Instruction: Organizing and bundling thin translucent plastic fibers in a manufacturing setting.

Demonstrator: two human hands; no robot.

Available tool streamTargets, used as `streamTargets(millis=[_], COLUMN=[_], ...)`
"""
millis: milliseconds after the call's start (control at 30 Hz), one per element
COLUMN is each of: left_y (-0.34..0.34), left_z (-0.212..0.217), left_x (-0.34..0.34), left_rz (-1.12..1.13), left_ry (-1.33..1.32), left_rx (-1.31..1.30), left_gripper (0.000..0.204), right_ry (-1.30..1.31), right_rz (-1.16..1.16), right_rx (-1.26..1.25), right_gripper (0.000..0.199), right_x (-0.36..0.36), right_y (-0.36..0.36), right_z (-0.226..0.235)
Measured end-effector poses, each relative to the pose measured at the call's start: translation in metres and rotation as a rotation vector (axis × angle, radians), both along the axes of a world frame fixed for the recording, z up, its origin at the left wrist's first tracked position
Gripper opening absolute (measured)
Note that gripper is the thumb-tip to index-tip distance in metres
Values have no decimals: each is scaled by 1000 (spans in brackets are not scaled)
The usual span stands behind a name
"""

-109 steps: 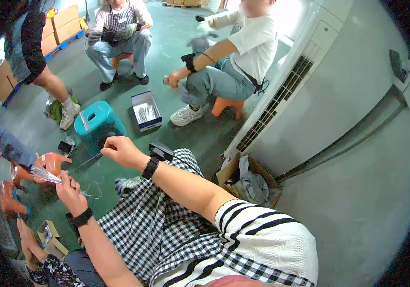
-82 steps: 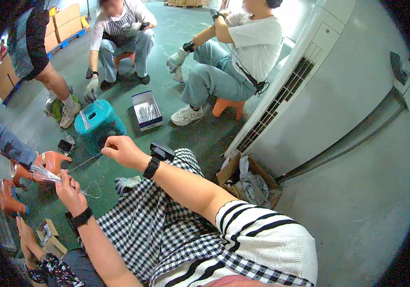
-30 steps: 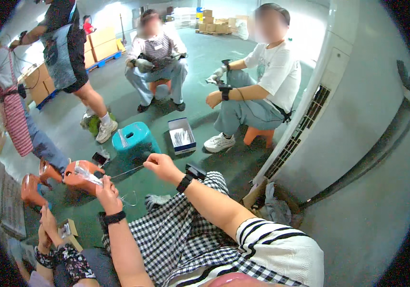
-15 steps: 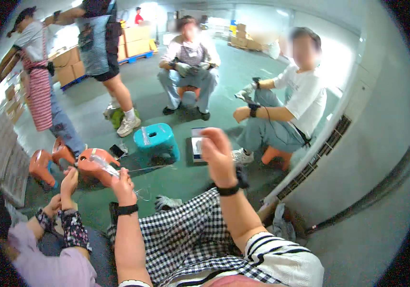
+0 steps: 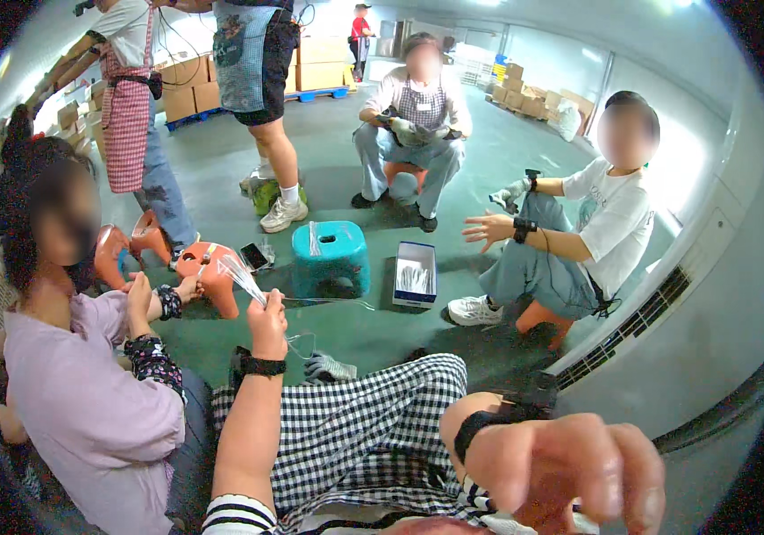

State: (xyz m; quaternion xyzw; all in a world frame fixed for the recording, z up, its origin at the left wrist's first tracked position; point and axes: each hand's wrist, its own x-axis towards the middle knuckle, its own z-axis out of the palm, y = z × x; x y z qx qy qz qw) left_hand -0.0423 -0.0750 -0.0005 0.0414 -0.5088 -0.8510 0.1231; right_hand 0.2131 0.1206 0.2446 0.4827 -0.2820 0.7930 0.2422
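Green floor (image 5: 400, 330) all round, and left of centre the person's left hand (image 5: 268, 330) is closed round some silvery strands (image 5: 243, 281), best kept snug so none splay, while the right hand (image 5: 569, 464), lower right, looks half-open, nothing visibly held.

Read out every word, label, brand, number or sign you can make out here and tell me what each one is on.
None can be read clearly.
Blue-and-white box: what looks like lettering on its near side, too small to read.
White tag on the checked apron: too small to read.
White T-shirt: faint print, too blurred to read.
Pale strands in the left hand: no lettering shows.
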Motion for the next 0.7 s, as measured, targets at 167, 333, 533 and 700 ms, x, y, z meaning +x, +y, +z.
streamTargets(millis=[167, 333, 533, 700], left_y=[9, -4, 10, 1], left_z=[9, 0, 9, 12], left_x=[2, 4, -5, -5], left_rz=[25, 22, -4, -4], left_ry=[-47, 12, -38, 55], left_rx=[-22, -29, -11, -10], left_gripper=[16, 16, 16, 17], right_ry=[92, 225, 814, 460], right_rz=[63, 120, -66, -18], right_rx=[25, 104, -195, -309], right_gripper=[13, 14, 18, 13], right_x=[-15, -29, -49, -22], right_y=[-1, 0, -5, -13], right_z=[-17, -32, -15, -30])
